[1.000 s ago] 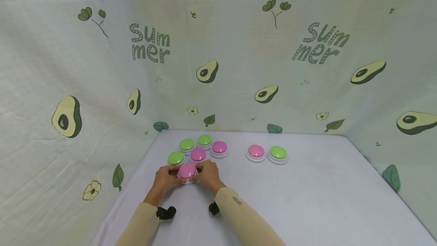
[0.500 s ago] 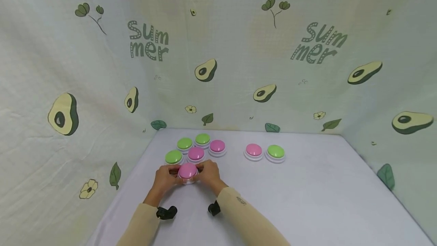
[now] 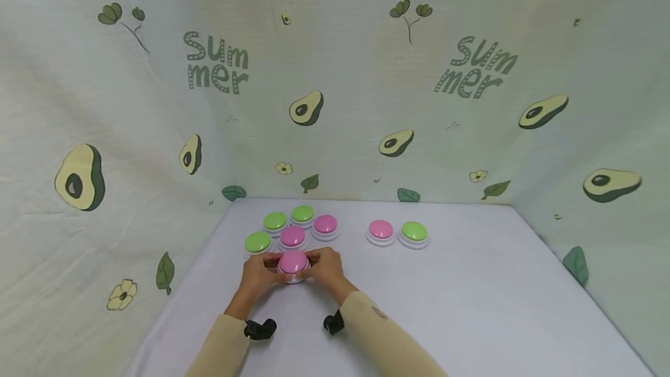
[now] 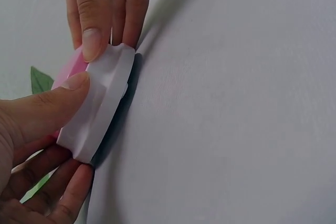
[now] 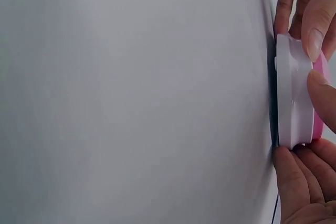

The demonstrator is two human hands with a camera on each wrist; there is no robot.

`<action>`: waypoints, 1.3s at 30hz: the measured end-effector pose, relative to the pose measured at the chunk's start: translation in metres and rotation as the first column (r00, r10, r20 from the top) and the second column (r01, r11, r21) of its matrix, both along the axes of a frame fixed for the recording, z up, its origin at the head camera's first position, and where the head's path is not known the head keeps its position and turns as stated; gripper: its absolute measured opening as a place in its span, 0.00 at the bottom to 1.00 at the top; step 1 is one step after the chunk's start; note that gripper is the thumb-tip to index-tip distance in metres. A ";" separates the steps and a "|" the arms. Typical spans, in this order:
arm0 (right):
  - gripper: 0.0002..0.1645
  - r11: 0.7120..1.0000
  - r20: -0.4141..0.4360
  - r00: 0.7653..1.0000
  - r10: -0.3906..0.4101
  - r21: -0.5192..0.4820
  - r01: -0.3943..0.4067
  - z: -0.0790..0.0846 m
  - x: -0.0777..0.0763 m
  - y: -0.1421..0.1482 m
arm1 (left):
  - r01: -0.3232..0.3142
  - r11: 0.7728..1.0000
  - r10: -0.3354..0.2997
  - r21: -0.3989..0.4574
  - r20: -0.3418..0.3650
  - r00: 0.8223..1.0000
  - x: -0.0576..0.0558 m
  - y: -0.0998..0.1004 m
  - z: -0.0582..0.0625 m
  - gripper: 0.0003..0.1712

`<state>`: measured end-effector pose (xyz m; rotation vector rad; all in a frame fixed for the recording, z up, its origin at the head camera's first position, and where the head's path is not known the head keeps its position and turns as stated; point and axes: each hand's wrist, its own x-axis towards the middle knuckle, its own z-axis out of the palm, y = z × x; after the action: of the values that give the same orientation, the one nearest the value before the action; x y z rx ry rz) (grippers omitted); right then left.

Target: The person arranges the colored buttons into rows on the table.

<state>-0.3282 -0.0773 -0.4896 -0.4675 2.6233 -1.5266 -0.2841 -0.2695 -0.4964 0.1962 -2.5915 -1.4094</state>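
Left hand (image 3: 257,276) and right hand (image 3: 325,267) clamp opposite sides of a round, glossy pink button (image 3: 293,262) with white plastic base, just nearside of five pink and green buttons (image 3: 292,235); the white-covered table (image 3: 471,307) extends rightward to its edge.

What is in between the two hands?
One pink button sits there, with the left hand holding one side and the right hand holding the other. You can see it in the head view and in both wrist views.
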 end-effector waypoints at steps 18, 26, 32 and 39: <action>0.30 0.992 0.032 0.998 -0.050 -0.114 0.053 -0.007 -0.002 0.056 | 0.097 0.993 -0.089 0.069 -0.107 0.990 -0.013 0.056 -0.014 0.32; 0.32 0.989 0.008 0.995 -0.095 -0.115 0.095 -0.005 -0.007 0.082 | 0.100 0.991 -0.088 0.093 -0.128 0.988 -0.022 0.084 -0.011 0.33; 0.34 0.983 -0.004 0.991 -0.131 -0.129 0.130 -0.007 -0.008 0.102 | 0.105 0.987 -0.090 0.121 -0.123 0.988 -0.028 0.106 -0.010 0.33; 0.34 0.975 -0.002 0.983 -0.184 -0.125 0.182 -0.006 -0.011 0.124 | 0.137 0.982 -0.118 0.132 -0.147 0.982 -0.036 0.130 -0.010 0.33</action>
<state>-0.3395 0.0472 -0.4954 -0.2504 2.6568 -1.7544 -0.3202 -0.1396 -0.5066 -0.0491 -2.4316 -1.5923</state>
